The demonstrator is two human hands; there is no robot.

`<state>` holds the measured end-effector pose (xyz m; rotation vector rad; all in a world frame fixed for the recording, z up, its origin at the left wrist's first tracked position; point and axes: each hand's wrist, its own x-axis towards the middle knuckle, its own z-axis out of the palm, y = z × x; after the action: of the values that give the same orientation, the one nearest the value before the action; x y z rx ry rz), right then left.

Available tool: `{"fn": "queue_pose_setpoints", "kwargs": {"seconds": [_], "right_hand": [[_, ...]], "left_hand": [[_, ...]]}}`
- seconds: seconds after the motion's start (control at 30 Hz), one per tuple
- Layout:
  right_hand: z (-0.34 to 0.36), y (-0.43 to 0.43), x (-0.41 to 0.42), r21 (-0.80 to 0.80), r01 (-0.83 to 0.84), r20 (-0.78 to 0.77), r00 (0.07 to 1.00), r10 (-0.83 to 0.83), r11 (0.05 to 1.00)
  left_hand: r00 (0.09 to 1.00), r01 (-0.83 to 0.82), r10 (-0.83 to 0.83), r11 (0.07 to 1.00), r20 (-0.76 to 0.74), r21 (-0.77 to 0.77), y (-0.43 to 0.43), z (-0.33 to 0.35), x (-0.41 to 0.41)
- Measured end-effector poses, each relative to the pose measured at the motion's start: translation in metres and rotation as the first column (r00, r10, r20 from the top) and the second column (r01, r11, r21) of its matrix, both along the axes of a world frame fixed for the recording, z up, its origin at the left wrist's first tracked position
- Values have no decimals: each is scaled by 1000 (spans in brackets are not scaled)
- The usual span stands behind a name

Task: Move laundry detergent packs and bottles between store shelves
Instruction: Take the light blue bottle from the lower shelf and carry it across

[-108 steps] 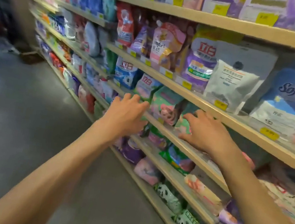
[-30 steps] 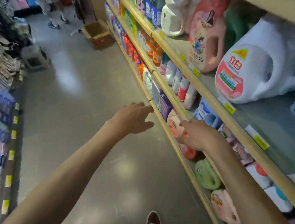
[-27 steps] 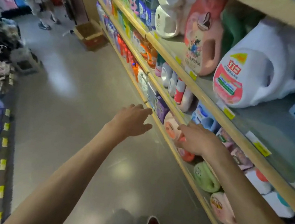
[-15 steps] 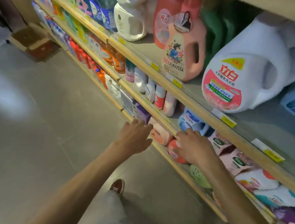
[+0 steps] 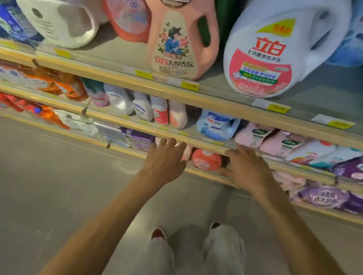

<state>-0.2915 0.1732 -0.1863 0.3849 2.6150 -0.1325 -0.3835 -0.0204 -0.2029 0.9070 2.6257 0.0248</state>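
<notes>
My left hand (image 5: pixel 165 159) and my right hand (image 5: pixel 246 167) reach down to the lowest shelf, one on each side of a coral-red detergent bottle (image 5: pixel 206 160) lying there. Both hands have their fingers spread and hold nothing. The right hand's fingertips rest at the wooden shelf edge (image 5: pixel 210 146) just above the bottle. On the shelf above lie a light-blue pack (image 5: pixel 217 125) and pink packs (image 5: pixel 255 134). The top shelf carries a pink jug (image 5: pixel 179 40) and a large white jug (image 5: pixel 272 56).
Purple packs (image 5: pixel 321 197) fill the low shelf to the right, orange packs (image 5: pixel 58 85) lie to the left. Grey floor (image 5: pixel 22 182) spreads below the shelves. My legs in pale trousers (image 5: pixel 190 260) stand right under my arms.
The view has swung from the aisle to face the shelves squarely. Both hands have come down to the lowest shelf, closing in on the coral-red bottle.
</notes>
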Motion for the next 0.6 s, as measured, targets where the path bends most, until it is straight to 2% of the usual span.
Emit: {"fn": "queue_pose_setpoints", "kwargs": {"seconds": [0.1,0.2,0.47,0.6], "right_hand": [[-25,9,-8,-2,64,-6,998,-64,998],[-56,18,-19,4,107,-36,994,-107,994],[-148,41,-59,126,97,-187,980,-72,987],[-204,52,-66,100,122,-211,973,-98,988]], "left_hand": [[999,29,-31,998,36,51,10,-26,-13],[999,47,-49,994,11,103,22,-61,-29],[969,131,-81,970,-233,207,51,-169,-89],[939,180,-75,939,-336,294,69,-229,-111]]}}
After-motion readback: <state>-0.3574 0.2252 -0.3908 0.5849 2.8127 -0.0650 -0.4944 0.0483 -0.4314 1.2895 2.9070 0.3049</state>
